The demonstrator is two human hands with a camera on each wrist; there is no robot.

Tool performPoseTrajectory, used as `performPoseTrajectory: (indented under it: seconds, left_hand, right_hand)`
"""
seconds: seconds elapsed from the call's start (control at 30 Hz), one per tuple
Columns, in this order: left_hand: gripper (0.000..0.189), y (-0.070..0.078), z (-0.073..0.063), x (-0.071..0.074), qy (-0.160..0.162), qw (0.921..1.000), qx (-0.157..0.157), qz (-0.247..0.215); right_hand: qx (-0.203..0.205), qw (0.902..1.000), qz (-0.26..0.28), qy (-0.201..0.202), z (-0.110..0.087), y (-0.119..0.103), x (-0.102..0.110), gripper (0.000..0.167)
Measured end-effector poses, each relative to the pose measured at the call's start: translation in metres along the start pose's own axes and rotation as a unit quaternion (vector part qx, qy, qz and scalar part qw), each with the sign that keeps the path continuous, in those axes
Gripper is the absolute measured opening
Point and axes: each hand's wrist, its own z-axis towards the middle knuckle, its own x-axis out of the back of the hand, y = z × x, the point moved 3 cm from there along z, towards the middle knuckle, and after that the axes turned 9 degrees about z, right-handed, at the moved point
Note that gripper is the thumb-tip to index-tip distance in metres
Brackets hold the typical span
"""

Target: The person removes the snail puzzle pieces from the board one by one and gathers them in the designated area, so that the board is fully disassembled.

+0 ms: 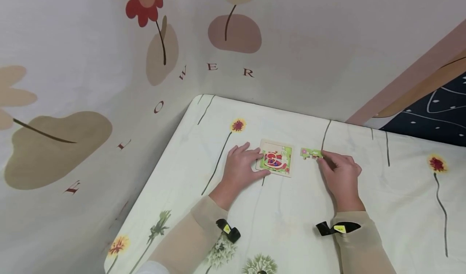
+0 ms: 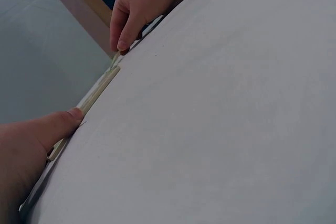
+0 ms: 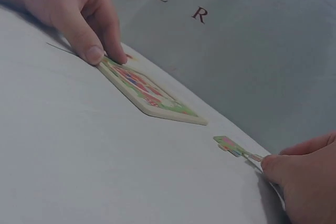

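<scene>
A square wooden jigsaw puzzle tray [image 1: 275, 158] with a red, blue and green picture lies on the cloth-covered table. My left hand [image 1: 240, 164] holds its left side, thumb on the near edge and fingers at the left edge; in the right wrist view the left hand [image 3: 79, 22] grips one corner. Right of the tray, a green jigsaw strip [image 1: 308, 153] with a pink flower shows knobbed edges. My right hand [image 1: 340, 173] pinches its right end between thumb and forefinger. Whether the strip is one piece or joined pieces, I cannot tell.
A white cloth [image 1: 291, 217] printed with flowers covers the table. Behind it hangs a pale wall covering [image 1: 291, 63] with flower shapes and letters. Dark patterned fabric [image 1: 437, 108] appears at the right. Each sleeved wrist wears a black strap [image 1: 228, 230].
</scene>
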Motion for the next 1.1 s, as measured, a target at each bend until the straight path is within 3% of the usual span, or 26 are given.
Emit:
performPoseTrajectory:
  seconds: [0.2, 0.47, 1.1]
  left_hand:
    - [0.061, 0.0015, -0.0002, 0.0003, -0.003, 1.0000, 0.002, -0.003]
    - [0.061, 0.0017, -0.0003, 0.0006, 0.001, 1.0000, 0.000, -0.004]
    - [0.059, 0.0011, 0.0005, 0.0008, 0.016, 0.9998, -0.008, -0.012]
  right_hand:
    - [-0.013, 0.9999, -0.004, -0.008, -0.0007, -0.0011, 0.0009, 0.027]
    - [0.016, 0.9999, -0.005, -0.003, 0.0020, 0.0008, -0.0002, 0.024]
    - [-0.002, 0.9999, -0.014, -0.003, 0.0020, 0.0001, -0.0014, 0.023]
